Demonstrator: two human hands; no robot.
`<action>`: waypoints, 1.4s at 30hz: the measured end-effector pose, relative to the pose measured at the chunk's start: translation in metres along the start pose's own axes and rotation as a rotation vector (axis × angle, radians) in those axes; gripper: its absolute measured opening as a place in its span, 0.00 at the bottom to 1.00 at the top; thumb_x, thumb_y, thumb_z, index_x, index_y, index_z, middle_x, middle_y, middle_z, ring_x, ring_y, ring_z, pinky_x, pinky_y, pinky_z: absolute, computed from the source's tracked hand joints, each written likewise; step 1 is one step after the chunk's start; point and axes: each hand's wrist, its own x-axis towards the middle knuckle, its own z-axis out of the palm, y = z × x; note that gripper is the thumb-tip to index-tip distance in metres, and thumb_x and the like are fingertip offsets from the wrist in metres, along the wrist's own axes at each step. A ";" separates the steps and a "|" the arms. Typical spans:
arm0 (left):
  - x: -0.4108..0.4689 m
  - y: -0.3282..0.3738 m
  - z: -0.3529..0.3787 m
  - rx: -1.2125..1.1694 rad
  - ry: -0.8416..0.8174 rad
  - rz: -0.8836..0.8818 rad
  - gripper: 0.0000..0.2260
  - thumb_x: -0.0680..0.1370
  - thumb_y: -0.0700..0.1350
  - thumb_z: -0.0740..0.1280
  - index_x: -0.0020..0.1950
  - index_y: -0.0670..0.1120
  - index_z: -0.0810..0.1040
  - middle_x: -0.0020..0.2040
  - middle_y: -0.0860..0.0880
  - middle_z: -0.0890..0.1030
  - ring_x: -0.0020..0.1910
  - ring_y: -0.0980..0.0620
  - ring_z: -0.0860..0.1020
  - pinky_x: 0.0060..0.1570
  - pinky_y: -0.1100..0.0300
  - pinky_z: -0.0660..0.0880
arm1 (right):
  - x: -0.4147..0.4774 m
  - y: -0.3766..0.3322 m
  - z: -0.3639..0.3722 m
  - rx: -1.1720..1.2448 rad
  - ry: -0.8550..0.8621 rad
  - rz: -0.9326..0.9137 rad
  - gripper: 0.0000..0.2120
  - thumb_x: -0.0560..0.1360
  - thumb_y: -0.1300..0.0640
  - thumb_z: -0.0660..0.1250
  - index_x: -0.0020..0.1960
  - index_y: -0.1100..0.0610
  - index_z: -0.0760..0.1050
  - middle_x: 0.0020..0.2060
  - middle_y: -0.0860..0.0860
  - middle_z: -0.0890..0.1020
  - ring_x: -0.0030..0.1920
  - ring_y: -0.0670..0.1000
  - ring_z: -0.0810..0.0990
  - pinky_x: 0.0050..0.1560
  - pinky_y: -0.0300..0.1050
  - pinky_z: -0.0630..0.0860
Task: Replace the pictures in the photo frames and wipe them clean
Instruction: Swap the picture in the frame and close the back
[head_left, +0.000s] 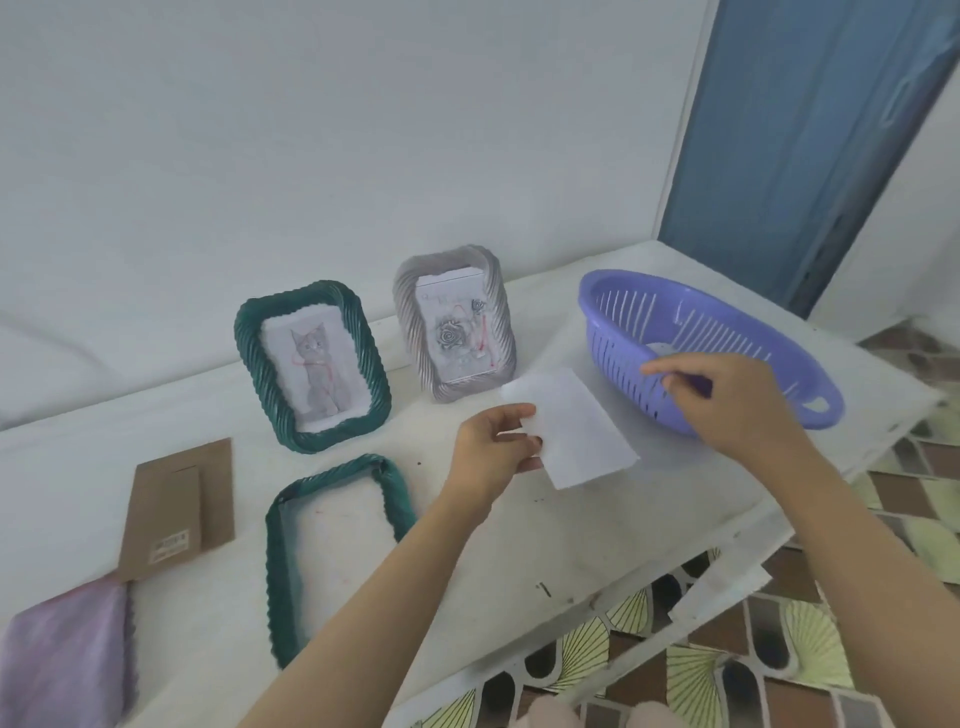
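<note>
Nearest: purple cloth (62, 654) at bottom-left of the white table (571, 535), cut off by the picture edge, one corner touching the brown backing board (176, 506) lying flat beside it

Empty green frame (337, 551) lies flat just right of the board, opening up; left forearm crosses its lower right corner and hides that part

Left hand (493, 452) pinches a white sheet (571, 426) by its left edge, thumb on top, other fingers under; sheet sticks out to the right of the hand, held above the table, tilted. Face toward the camera looks blank; any print too faint to tell

Right hand (727, 400) is just right of the sheet, not touching it, over the near rim of the purple basket (711, 348). Fingers loosely curled, index pointing left, thumb tucked in; whether it grips anything can't be told. Something pale inside the basket is partly hidden by the hand and blurred, can't be identified

Farther back, standing upright against the wall: green frame with cat drawing (311, 369), and to its right grey frame with rose drawing (457, 322); picture in the grey one pokes up past the opening's top edge

Count: 3 frames (2 green, 1 grey), 2 framed pictures, 1 loose sheet, 1 backing board, 1 cloth, 1 basket
</note>
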 end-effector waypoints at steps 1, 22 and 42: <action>0.007 -0.002 0.008 0.036 -0.004 -0.009 0.14 0.72 0.27 0.64 0.55 0.39 0.77 0.46 0.44 0.76 0.37 0.52 0.78 0.34 0.65 0.78 | 0.003 0.000 -0.003 0.014 0.006 -0.001 0.12 0.74 0.65 0.64 0.49 0.52 0.83 0.42 0.49 0.84 0.42 0.53 0.81 0.43 0.40 0.75; 0.051 -0.019 0.063 0.739 0.013 0.161 0.18 0.72 0.38 0.68 0.62 0.43 0.76 0.55 0.45 0.79 0.48 0.52 0.76 0.43 0.70 0.69 | -0.018 0.009 0.007 0.152 -0.230 -0.077 0.09 0.72 0.62 0.68 0.49 0.52 0.83 0.41 0.46 0.82 0.42 0.35 0.75 0.39 0.24 0.67; 0.040 0.000 0.057 0.734 -0.028 0.696 0.17 0.73 0.54 0.68 0.60 0.51 0.78 0.68 0.49 0.71 0.69 0.54 0.64 0.66 0.63 0.59 | 0.054 0.058 0.010 -0.549 -0.673 0.390 0.38 0.68 0.54 0.70 0.73 0.47 0.57 0.65 0.53 0.72 0.62 0.55 0.73 0.52 0.43 0.72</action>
